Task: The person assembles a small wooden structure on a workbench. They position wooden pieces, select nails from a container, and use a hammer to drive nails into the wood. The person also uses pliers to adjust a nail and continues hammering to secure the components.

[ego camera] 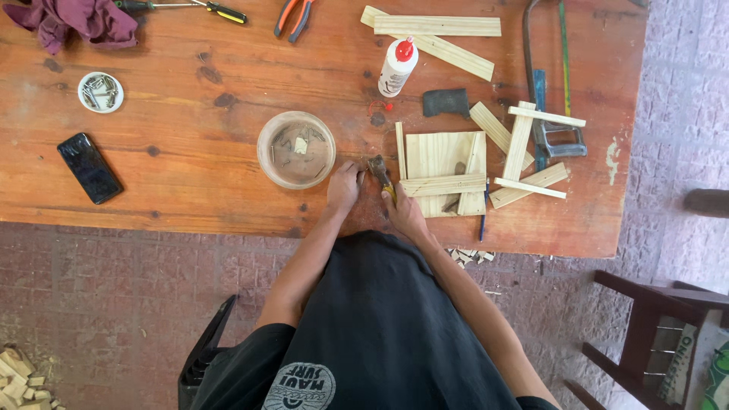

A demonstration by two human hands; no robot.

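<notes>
At the near table edge, both hands meet over a small brush (379, 171). The right hand (402, 214) grips its yellowish handle, fingers closed around it; the left hand (343, 187) pinches at the dark bristle end, just beside a round tub (296, 149). Touching the right hand's far side lies a wood panel (443, 173) with strips across it. To my eye, working the bristles well means a steady handle, gentle fingertip pressure, and keeping the tip clear of the panel. A glue bottle (396, 67) stands well apart.
</notes>
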